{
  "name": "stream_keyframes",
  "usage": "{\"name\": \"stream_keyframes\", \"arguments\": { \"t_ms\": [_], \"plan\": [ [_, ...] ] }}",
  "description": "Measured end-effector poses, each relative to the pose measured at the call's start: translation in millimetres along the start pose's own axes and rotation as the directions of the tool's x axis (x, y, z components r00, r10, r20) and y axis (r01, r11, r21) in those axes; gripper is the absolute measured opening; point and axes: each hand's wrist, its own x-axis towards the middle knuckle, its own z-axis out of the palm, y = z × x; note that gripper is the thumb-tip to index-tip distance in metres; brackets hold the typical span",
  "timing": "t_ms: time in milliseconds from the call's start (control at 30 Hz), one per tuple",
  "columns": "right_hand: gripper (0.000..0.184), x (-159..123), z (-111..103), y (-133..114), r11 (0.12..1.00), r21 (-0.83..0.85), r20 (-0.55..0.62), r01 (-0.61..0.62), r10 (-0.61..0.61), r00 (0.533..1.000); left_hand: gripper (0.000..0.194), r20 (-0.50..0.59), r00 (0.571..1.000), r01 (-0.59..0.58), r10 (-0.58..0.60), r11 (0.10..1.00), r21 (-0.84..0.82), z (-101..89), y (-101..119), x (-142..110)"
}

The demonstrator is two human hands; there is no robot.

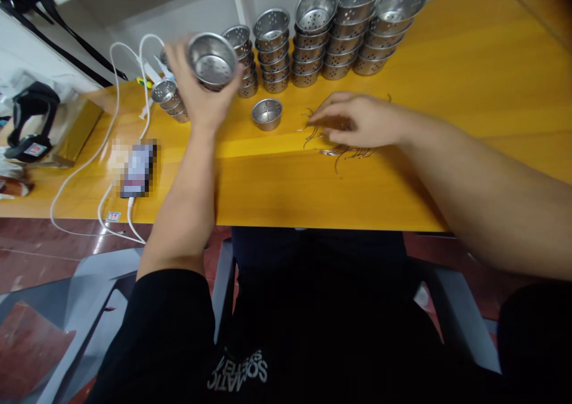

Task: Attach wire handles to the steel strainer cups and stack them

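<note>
Yellow-brown tabletop is backed by a pale partition. By the slightly blurred left hand, a perforated metal cup is clamped between thumb and fingers; it is held above the wood, its mouth tipped toward the viewer. Whether others are nested beneath it cannot be told. Over a scatter of thin wires, the right hand is held with its back upward, thumb and fingertips apart; whether any wire is touched cannot be made out.

Between the two hands, a single cup is set upright on the wood; a thin bright line is seen inside it, too small to be identified. Farther back, five stacks are lined up, and a shorter stack is placed left of the left hand.

By judgement, the stacking is well advanced: most cups are nested in columns, one is gripped and one is set apart. The wires are loose and seem unsorted; no exact share can be given.

At the far left, a phone is joined to a white cable, and a strapped black device is rested on a box.
</note>
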Motion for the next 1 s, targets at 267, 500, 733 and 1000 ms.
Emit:
{"name": "stream_keyframes", "arguments": {
  "t_ms": [267,500,733,1000],
  "plan": [
    [0.034,0,-10,-7,0.990,-0.144,0.219,-0.002,0.034,0.975,0.105,-0.126,0.966,-0.256,0.228,0.921,-0.295,90.1,-19,-16],
    [0.021,3,-12,-26,0.954,-0.289,0.256,-0.076,0.154,0.954,0.089,-0.064,0.964,-0.265,0.258,0.911,-0.316,163.5,-27,-19],
    [0.011,5,-14,-47,0.908,-0.402,0.270,-0.119,0.242,0.932,0.101,-0.002,0.953,-0.281,0.304,0.879,-0.386,176.2,-46,-23],
    [0.046,-7,-57,-13,0.896,-0.413,0.224,-0.162,0.272,0.936,0.127,0.058,0.962,-0.200,0.267,0.834,-0.514,177.7,-58,-25]
  ]
}}
